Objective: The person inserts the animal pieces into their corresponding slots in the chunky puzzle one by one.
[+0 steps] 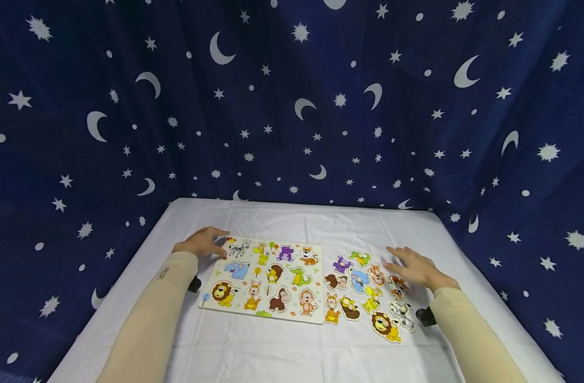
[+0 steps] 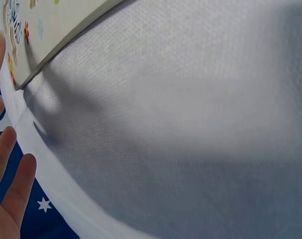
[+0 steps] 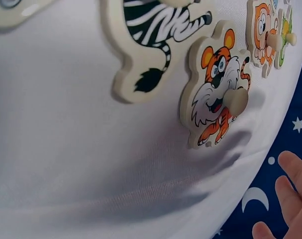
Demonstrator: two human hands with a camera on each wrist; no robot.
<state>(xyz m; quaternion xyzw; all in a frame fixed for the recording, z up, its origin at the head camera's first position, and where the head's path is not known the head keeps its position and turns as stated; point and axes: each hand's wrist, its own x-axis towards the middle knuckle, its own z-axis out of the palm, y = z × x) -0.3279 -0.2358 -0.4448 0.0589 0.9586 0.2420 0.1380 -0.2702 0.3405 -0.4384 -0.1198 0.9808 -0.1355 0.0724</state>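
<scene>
A wooden animal puzzle board (image 1: 317,276) lies flat on the table, its picture spaces showing printed animals. My left hand (image 1: 203,242) is at its upper left corner, fingers spread; whether they touch the board is unclear. In the left wrist view the fingers (image 2: 22,181) are straight and hold nothing. To the right of the board lie loose knobbed pieces, among them a tiger (image 3: 218,89), a zebra (image 3: 151,45), a lion (image 1: 385,326) and an elephant (image 1: 359,280). My right hand (image 1: 413,267) hovers by the tiger and monkey (image 1: 377,275) pieces, fingers extended, gripping nothing.
A white cloth (image 1: 253,346) covers the table. Around it hangs a dark blue curtain (image 1: 282,133) with moons and stars. Other loose pieces include a crocodile (image 1: 360,258), a purple hippo (image 1: 342,264), a kangaroo (image 1: 332,309) and a giraffe (image 1: 372,299).
</scene>
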